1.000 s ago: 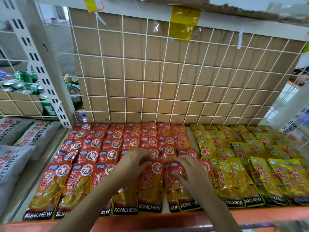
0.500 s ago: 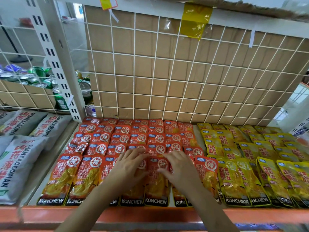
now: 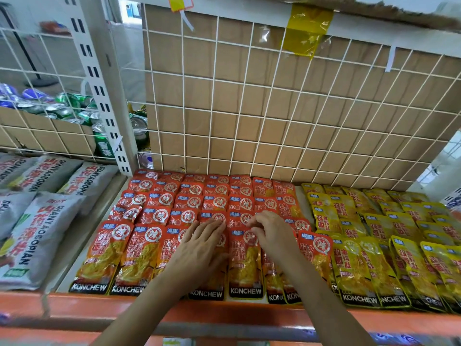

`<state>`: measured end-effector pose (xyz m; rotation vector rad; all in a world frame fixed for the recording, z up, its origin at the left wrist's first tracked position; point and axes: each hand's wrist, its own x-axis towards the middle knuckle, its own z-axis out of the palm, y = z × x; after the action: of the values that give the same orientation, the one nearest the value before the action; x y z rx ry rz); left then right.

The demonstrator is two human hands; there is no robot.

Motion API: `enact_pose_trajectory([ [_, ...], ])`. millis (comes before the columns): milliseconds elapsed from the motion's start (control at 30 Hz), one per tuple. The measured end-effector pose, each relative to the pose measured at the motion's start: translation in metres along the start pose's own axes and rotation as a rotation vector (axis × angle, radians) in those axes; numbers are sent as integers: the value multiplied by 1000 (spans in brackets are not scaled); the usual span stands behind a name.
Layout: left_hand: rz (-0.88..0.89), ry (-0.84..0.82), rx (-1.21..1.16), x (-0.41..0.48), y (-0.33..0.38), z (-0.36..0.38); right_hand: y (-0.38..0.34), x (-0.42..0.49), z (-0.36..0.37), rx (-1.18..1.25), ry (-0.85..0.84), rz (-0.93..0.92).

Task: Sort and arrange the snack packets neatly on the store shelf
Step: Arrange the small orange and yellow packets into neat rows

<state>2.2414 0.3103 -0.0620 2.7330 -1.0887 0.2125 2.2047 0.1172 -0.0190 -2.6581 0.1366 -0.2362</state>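
Change: right hand [image 3: 272, 236] fingers now curled, pinching top of front-row red packet [image 3: 245, 265]; left hand [image 3: 199, 248] stays flat, fingers straight, on red packets [image 3: 189, 203] | Count: 2 hands; 2 packet blocks on shelf [image 3: 74, 303], red beside yellow packets [image 3: 374, 258]

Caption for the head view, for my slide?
Left hand presses and right hand pinches red foil snack packets on the orange-edged shelf, yellow foil packets beside them.

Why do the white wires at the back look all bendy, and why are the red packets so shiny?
Head view: the wide-angle lens bends the wire grid and the orange shelf edge; head view: light glints off the glossy red packets; head view: the bottom edge and far corners look blurry.
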Motion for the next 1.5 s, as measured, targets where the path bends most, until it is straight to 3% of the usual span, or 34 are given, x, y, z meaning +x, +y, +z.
enact_pose_trajectory([
  [333, 54, 104, 18, 3, -1, 8, -2, -2, 1, 25, -52, -5],
  [667, 61, 64, 3, -4, -1, 4, 0, -1, 5, 40, -20, 6],
  [1100, 273, -1, 22, -9, 4, -5, 7, 7, 1, 4, 80, -37],
  [1333, 366, -50, 83, -8, 4, -5, 6, 20, 3, -63, -131, -76],
  [1500, 366, -69, 74, -7, 4, -6, 7, 18, 4, -33, -115, -83],
])
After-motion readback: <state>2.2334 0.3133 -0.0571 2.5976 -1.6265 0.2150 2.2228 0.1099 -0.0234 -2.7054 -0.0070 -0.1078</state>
